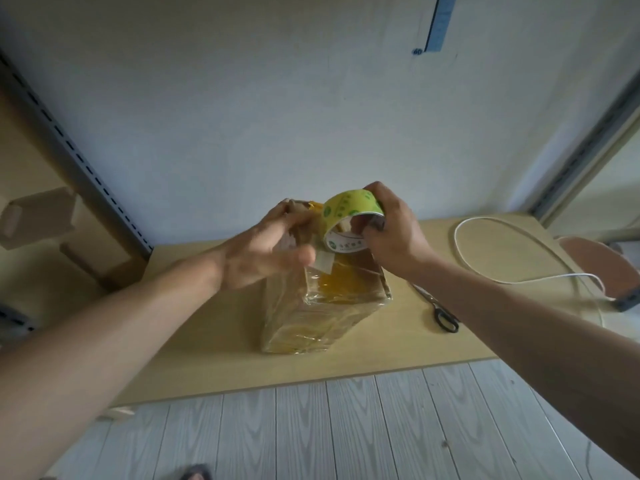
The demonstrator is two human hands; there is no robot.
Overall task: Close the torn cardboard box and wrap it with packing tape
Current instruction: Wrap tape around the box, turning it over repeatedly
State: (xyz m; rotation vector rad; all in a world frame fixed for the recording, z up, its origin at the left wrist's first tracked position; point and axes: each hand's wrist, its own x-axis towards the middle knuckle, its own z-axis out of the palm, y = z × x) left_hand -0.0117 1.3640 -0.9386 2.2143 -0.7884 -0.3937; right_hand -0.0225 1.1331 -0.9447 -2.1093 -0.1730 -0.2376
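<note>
The cardboard box (322,303) is standing mid-worktop (485,334), already glossy with tape. The right hand (394,233) is gripping the tape roll (349,220) at one o'clock; the left hand (266,247) is bracing the top. It is probably light and slippery, so the corners look safest to hold.

From my remote feed: black-handled scissors (439,310) lie on the pale wood counter (207,348), near a looping white cable (491,251). Slotted metal shelf rails (79,157) flank a plain wall above grey plank flooring (346,434).
</note>
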